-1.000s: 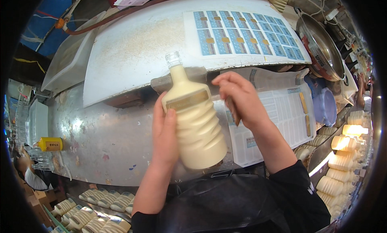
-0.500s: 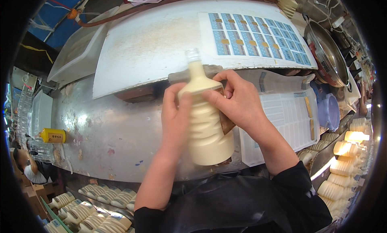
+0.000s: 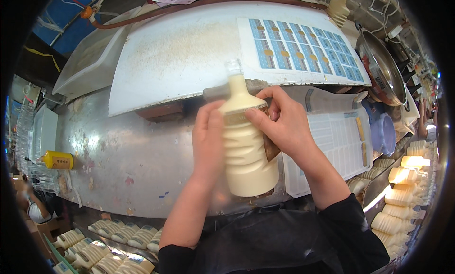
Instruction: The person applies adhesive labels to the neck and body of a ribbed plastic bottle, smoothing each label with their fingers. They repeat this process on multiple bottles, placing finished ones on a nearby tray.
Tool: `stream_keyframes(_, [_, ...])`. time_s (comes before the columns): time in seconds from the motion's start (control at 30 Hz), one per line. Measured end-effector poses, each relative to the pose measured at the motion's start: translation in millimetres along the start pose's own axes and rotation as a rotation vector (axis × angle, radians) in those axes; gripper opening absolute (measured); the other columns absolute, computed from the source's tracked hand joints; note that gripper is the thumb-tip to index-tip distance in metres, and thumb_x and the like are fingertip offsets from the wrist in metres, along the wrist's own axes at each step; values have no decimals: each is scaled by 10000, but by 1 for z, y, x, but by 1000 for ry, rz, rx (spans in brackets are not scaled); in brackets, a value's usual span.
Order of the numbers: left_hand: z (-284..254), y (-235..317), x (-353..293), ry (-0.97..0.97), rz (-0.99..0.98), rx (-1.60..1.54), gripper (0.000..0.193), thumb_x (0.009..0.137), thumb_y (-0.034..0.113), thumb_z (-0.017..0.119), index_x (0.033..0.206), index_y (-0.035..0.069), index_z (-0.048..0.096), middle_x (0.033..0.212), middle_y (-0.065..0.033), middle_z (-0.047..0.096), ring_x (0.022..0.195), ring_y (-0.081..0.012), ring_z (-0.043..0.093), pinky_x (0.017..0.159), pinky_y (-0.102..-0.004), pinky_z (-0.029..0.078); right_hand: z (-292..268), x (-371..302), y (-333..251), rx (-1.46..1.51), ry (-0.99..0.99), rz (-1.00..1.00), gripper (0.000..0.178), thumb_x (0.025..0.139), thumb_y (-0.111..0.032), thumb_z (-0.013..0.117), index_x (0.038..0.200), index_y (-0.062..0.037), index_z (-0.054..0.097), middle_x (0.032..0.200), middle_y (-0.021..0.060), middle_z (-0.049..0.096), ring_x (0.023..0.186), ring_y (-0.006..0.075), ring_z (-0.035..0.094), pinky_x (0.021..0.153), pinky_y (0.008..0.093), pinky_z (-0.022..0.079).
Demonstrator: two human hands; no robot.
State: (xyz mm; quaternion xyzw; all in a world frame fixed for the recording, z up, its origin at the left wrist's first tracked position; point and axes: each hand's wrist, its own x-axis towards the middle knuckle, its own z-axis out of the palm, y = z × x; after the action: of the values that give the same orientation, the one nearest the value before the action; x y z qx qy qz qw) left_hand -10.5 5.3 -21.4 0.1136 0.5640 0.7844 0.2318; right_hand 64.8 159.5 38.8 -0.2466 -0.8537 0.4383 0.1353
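A cream-coloured bottle (image 3: 251,172) with a clear threaded neck and rippled sides leans away from me above the metal bench. My left hand (image 3: 207,136) is curled at its left shoulder, with the thumb smeared by motion. At the right shoulder, my right hand (image 3: 290,125) is closed, its thumb pressing a brown label (image 3: 272,148) against the bottle. Part of this label lies across the upper body, and a corner hangs at the right side. Behind the bottle's neck is a greyish block or folded cloth (image 3: 215,92) at the white board's edge.
Blue printed label sheets (image 3: 289,49) lie on the white board (image 3: 180,51). A translucent tray (image 3: 327,146) sits right of the bottle, beside a purple basin (image 3: 383,134) and metal pan (image 3: 381,65). A yellow bottle (image 3: 58,160) lies left. Filled bottles (image 3: 125,231) line the lower left.
The bottle and both hands appear slightly farther right. The label's upper strip now shows more across the bottle's shoulder, and my left thumb has shifted left from the bottle's front.
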Motion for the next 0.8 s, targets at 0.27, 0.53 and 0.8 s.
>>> stream_keyframes(0.27, [3,4,-1,-6,-91,-7,333,1111,319,463,1314,58,507,1218,-77,591,1093,-134,576,952,-305,493,-2,0,-5,18,-25,20,459,820,-374,801,1078,-19,664,662,-17,470,621,82,471,576,268,387])
stream_keyframes(0.53, [1,-5,1,-38,16,39,326,1121,305,446,1311,46,502,1194,-74,605,1060,-106,577,917,-278,508,-1,-1,-5,11,-28,39,461,808,-420,775,1050,-47,653,676,56,535,623,189,561,592,351,447])
stream_keyframes(0.8, [-6,0,-4,34,-155,-262,370,1136,326,392,1302,35,549,1224,-94,621,1104,-169,616,965,-314,518,3,-2,2,36,6,9,436,815,-370,813,1059,-43,662,665,9,480,613,121,480,575,298,408])
